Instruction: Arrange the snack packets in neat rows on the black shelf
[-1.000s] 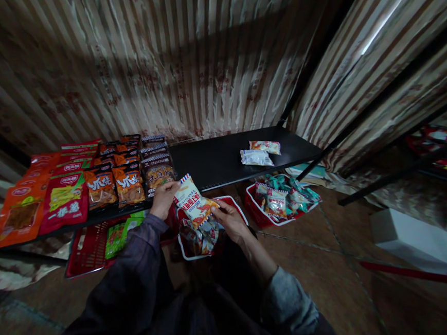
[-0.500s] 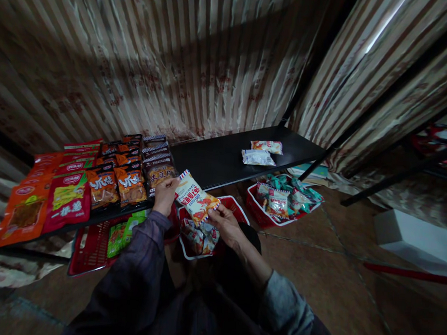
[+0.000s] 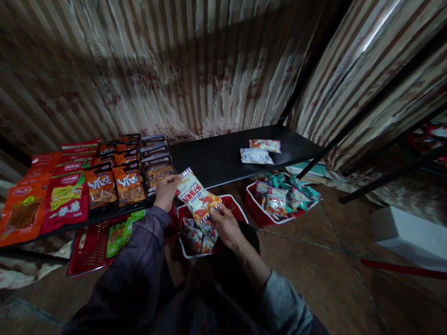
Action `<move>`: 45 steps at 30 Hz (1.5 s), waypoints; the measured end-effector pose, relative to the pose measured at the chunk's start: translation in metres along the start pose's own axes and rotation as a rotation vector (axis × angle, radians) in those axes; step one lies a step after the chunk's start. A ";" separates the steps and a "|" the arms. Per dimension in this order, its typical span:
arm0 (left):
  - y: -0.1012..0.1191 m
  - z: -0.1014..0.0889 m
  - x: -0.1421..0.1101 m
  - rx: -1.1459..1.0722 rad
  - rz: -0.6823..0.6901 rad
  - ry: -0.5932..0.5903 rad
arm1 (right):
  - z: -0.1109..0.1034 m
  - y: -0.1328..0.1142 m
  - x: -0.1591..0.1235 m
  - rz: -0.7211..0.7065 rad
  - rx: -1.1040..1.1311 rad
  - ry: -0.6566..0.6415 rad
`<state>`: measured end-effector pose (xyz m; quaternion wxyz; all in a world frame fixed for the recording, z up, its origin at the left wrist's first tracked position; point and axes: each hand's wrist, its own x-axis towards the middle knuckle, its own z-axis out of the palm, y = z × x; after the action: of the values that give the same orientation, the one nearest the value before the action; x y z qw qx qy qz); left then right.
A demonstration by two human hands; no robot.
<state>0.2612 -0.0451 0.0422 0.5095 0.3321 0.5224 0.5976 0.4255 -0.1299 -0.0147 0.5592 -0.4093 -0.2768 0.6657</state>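
Between my two hands is a white and orange snack bag (image 3: 198,197) with red lettering, its printed face turned up. My left hand (image 3: 166,191) pinches its upper left end, and my right hand (image 3: 225,224) grips the lower right corner. Beneath the bag stands a red basket (image 3: 239,210) with a white rim, holding several similar packets (image 3: 199,238). To the left of my left hand, brown snack bags (image 3: 157,170) lie in a row on the black shelf (image 3: 216,159). Two white packets (image 3: 257,156) lie on the shelf farther right.
Orange-black bags (image 3: 130,183), pink-red bags (image 3: 66,196) and orange bags (image 3: 21,208) fill the shelf's left part. A second red basket (image 3: 256,214) holds teal and white packets. Under the shelf is a red basket (image 3: 89,247) with green bags. A white box (image 3: 415,237) is at right.
Both hands keep hold of the snack bag, which has shifted and tilted only slightly. The packets on the shelf and in the baskets stay where they were.
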 end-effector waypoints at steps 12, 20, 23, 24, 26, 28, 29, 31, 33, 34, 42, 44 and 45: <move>0.001 0.003 0.004 0.129 0.001 -0.032 | 0.003 0.002 -0.004 -0.050 -0.111 0.023; 0.004 0.000 -0.001 0.128 0.000 -0.056 | 0.000 -0.004 -0.003 -0.230 -0.213 0.092; 0.006 0.001 -0.013 -0.016 -0.034 -0.116 | -0.006 -0.015 -0.001 -0.466 -0.526 0.145; 0.006 0.002 -0.017 -0.073 -0.064 -0.166 | -0.008 -0.019 0.000 -0.565 -0.668 0.170; 0.005 0.005 -0.026 -0.165 -0.153 -0.286 | -0.009 -0.025 -0.001 -0.760 -0.933 0.176; 0.004 0.010 -0.034 -0.209 -0.224 -0.379 | -0.008 -0.028 -0.003 -0.910 -1.121 0.102; 0.003 0.013 -0.037 -0.215 -0.237 -0.411 | -0.007 -0.028 -0.005 -0.962 -1.193 0.055; 0.002 0.017 -0.041 -0.211 -0.230 -0.458 | -0.005 -0.026 -0.007 -1.029 -1.327 -0.015; 0.000 0.021 -0.043 -0.204 -0.210 -0.478 | -0.003 -0.024 -0.009 -1.075 -1.436 -0.049; -0.001 0.022 -0.043 -0.204 -0.197 -0.476 | -0.002 -0.024 -0.010 -1.093 -1.475 -0.065; -0.014 0.022 -0.039 -0.242 -0.120 -0.334 | 0.005 -0.015 -0.013 -1.129 -1.535 -0.164; -0.017 0.021 -0.036 -0.232 -0.118 -0.302 | 0.005 -0.011 -0.013 -1.104 -1.545 -0.165; -0.019 0.021 -0.035 -0.231 -0.114 -0.283 | 0.004 -0.009 -0.013 -1.089 -1.549 -0.164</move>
<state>0.2944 -0.0739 0.0333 0.6457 0.3222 0.3914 0.5710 0.4271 -0.1405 -0.0019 0.3447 -0.4328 -0.8325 -0.0285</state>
